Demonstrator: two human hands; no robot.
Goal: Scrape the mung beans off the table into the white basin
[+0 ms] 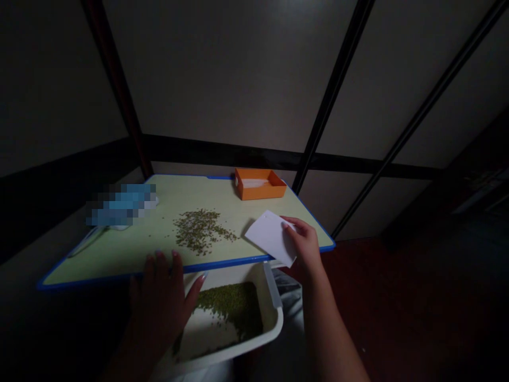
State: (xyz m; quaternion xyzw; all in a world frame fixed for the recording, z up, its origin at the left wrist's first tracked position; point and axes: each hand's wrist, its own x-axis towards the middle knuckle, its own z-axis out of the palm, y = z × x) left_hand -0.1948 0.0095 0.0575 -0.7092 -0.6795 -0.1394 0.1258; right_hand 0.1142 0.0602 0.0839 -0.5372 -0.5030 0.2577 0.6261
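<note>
A white card (267, 233) is pinched in my right hand (303, 239) at the right part of the pale green table (167, 193), its far corner pointing left. Left of the card, small greenish-brown pieces (199, 228), like seeds or dried buds, lie scattered in a loose patch. My left hand (163, 297) rests with its fingers spread at the table's blue front edge. Below that edge, between my two forearms, a white plastic tub (274, 318) holds more of the green pieces (238, 302), heaped toward its far and right sides. Part of the tub is hidden by my left hand.
An orange open box (260, 191) with something pale inside stands at the table's back right. A blurred-out blue item (123, 204) sits at the left, with a white cord (85, 241) running from it. A panelled wall (222, 79) rises behind the table.
</note>
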